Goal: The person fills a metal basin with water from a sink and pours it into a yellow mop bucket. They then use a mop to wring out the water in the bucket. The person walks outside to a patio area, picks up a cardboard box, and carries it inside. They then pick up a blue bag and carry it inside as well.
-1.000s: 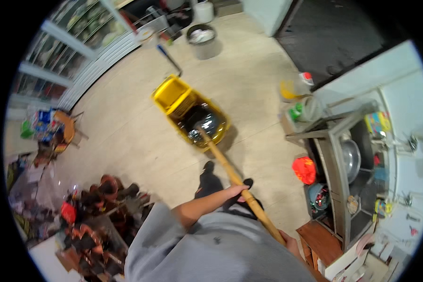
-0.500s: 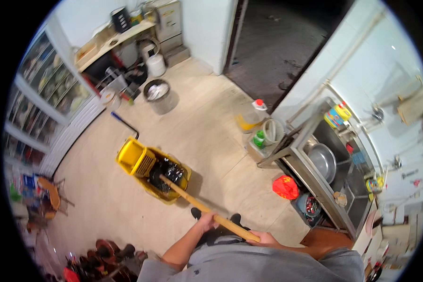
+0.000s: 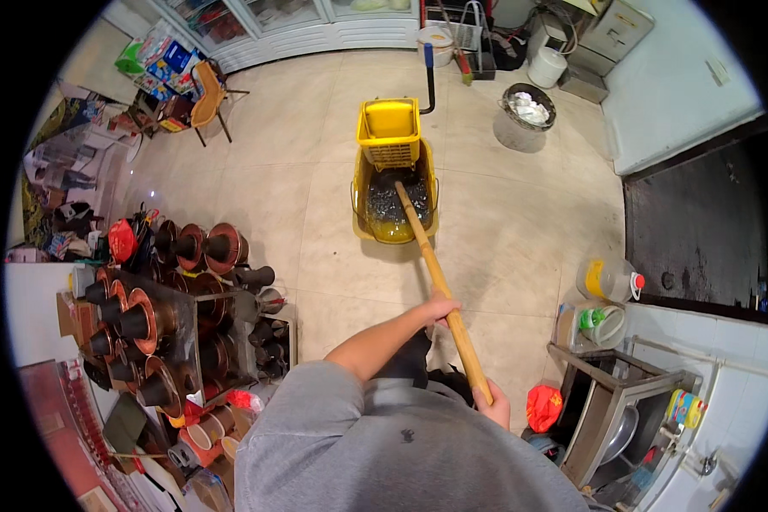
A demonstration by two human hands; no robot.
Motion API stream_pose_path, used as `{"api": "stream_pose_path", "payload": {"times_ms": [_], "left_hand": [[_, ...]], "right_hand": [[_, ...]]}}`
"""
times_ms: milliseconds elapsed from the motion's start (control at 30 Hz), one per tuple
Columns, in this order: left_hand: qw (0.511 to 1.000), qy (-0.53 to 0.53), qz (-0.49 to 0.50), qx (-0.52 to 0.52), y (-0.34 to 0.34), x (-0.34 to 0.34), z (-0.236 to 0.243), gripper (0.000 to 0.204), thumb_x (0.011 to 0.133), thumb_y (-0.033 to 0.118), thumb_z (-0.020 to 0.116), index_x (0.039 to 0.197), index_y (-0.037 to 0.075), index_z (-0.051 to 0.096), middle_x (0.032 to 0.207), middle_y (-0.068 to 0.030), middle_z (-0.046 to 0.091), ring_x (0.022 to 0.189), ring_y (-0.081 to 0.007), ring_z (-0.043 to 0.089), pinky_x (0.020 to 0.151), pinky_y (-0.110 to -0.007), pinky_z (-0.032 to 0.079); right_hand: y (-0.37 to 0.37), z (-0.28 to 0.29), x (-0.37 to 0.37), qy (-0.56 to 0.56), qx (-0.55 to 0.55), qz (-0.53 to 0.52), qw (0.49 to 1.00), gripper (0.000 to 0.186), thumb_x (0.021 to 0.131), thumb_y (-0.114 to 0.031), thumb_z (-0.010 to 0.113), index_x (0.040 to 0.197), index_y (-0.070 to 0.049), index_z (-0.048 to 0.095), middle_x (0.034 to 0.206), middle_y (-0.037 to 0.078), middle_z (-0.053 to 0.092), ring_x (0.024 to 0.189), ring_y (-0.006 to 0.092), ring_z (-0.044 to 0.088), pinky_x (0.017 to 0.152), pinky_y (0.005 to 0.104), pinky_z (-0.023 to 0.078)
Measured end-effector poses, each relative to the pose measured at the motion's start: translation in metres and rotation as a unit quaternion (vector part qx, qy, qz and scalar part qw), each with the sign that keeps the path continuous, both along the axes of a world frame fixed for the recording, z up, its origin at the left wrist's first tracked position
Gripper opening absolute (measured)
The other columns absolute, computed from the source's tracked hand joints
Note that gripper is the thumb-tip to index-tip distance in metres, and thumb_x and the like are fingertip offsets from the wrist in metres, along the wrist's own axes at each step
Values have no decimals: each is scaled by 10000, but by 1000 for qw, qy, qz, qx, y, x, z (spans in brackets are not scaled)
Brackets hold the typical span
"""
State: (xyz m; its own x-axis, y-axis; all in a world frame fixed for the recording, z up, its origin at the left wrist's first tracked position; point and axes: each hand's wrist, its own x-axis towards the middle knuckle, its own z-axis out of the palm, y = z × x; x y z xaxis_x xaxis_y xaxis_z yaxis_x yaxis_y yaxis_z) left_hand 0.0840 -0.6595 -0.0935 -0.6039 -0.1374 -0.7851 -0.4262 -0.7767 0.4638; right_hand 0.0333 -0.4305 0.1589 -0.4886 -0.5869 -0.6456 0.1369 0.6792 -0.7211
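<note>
My left hand [image 3: 440, 307] is wrapped round the middle of a long wooden mop handle [image 3: 435, 271]. Lower down, close to my body, my right hand [image 3: 494, 406] grips the top end of the same handle. The handle slants away from me into a yellow mop bucket [image 3: 433, 224], where its far end sinks into dark, foamy water [image 3: 384, 203]. The mop head is hidden in that water. A yellow wringer [image 3: 389, 122] with a black, blue-tipped lever [image 3: 429, 81] sits on the bucket's far end.
Copper hot pots [image 3: 149, 322] crowd a rack at left. A brown chair [image 3: 206, 98] stands far left, before glass-fronted cabinets [image 3: 290, 43]. A waste bin [image 3: 525, 119] is at far right; a plastic jug [image 3: 604, 280] and metal sink unit [image 3: 606, 410] are nearer right, beside a dark doorway [image 3: 708, 222].
My view and body have turned left, so the bucket now lies straight ahead and the hot pot rack shows fully. Both hands still hold the handle, its far end still in the bucket.
</note>
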Motion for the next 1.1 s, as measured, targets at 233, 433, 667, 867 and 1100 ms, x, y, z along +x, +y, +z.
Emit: {"api": "stream_pose_path", "payload": {"times_ms": [233, 433, 667, 867, 1100], "left_hand": [[993, -33, 83, -80, -148, -6, -5, 710, 729, 96, 603, 1193, 15, 72, 814, -176, 544, 572, -252, 623, 488, -397, 560], [978, -36, 151, -140, -272, -27, 14, 695, 736, 138, 643, 1190, 21, 130, 824, -169, 543, 582, -248, 626, 487, -389, 558], [954, 9, 261, -146, -412, -51, 45, 579, 772, 151, 654, 1161, 72, 233, 914, -132, 506, 667, -232, 609, 507, -369, 554], [928, -5, 346, -140, -510, -65, 77, 494, 757, 95, 607, 1137, 67, 293, 928, -129, 472, 692, -266, 577, 501, -382, 537], [927, -73, 319, -185, -642, -37, 56, 458, 728, 52, 588, 1113, 33, 341, 889, -168, 481, 692, -324, 561, 480, -435, 519]], "right_hand": [[-153, -4, -10, -95, -15, -11, 995, 241, 909, -190, 529, 1086, -32, 567, 625, -9, 492, 429, 51, 383, 387, 201, 307], [-283, 1, -49, -184, -25, -27, 982, 215, 921, -222, 510, 1015, -37, 565, 620, 4, 492, 405, 61, 369, 364, 198, 291], [-446, 12, -97, -328, -28, -11, 944, 159, 927, -216, 489, 976, -64, 484, 659, 36, 478, 413, 81, 364, 359, 207, 272], [-570, 25, -107, -363, 30, 88, 927, 151, 922, -186, 479, 1016, -88, 412, 729, 58, 467, 430, 93, 375, 361, 215, 272], [-704, 48, -77, -448, 93, 107, 883, 173, 934, -236, 471, 986, -124, 350, 748, 62, 489, 448, 102, 392, 384, 225, 316]]}}
